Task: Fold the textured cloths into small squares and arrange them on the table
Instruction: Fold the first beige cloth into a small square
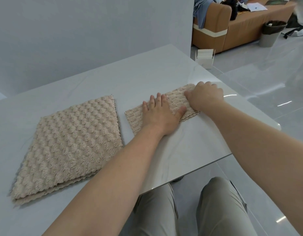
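Note:
Two beige bubble-textured cloths lie on the white table (189, 150). The larger folded cloth (70, 147) lies at the left, untouched, with its layered edges showing at the near side. A narrower folded cloth (176, 99) lies to the right of it. My left hand (160, 114) presses flat on its middle with straight, spread fingers. At the cloth's right end, my right hand (205, 97) has its fingers curled down over the far edge; whether they pinch the fabric is hidden.
The table's right edge and rounded corner (276, 126) are close to the right hand. A grey wall (96, 40) stands behind the table. On the floor beyond are a small white box (205, 57), a brown sofa (240, 31) and a grey bin (271, 34).

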A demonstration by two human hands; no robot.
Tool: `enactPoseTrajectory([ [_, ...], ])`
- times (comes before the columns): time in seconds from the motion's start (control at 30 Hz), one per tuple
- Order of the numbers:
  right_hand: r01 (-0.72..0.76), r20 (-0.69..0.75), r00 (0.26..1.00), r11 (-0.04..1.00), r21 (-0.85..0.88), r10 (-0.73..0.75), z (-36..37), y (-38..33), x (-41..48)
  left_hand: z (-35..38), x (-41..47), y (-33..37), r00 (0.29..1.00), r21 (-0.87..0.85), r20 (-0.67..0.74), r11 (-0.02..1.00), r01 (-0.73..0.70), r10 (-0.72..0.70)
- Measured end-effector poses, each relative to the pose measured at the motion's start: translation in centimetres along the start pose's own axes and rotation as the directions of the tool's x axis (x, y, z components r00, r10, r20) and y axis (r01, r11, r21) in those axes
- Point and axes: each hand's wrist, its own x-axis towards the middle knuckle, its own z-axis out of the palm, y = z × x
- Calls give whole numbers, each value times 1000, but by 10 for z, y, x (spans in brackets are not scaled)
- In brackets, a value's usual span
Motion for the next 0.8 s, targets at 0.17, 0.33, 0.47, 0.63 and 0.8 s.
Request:
enactPoseTrajectory([
  [0.17, 41, 79, 995, 990, 137, -52, -10, -3, 2, 1, 0, 0, 1000, -18, -3, 1000, 0, 0],
  [0.33, 20, 127, 989, 916, 400, -77, -41, -3, -1, 1, -3, 2, 1000, -13, 1, 1000, 6, -6],
  [0.47, -213, 272, 962, 698, 684, 28, -64, 11, -8, 2, -8, 9, 1000, -24, 4, 1000, -11, 11],
  [0.63, -348, 388, 920, 575, 740, 58, -69, 34, -23, 8, -26, 25, 995, -34, 2, 995, -96, 96],
  [0.8, -290, 347, 938, 560, 776, 3, -76, 46, -43, 12, -37, 35, 987, -43, 2, 986, -163, 163],
])
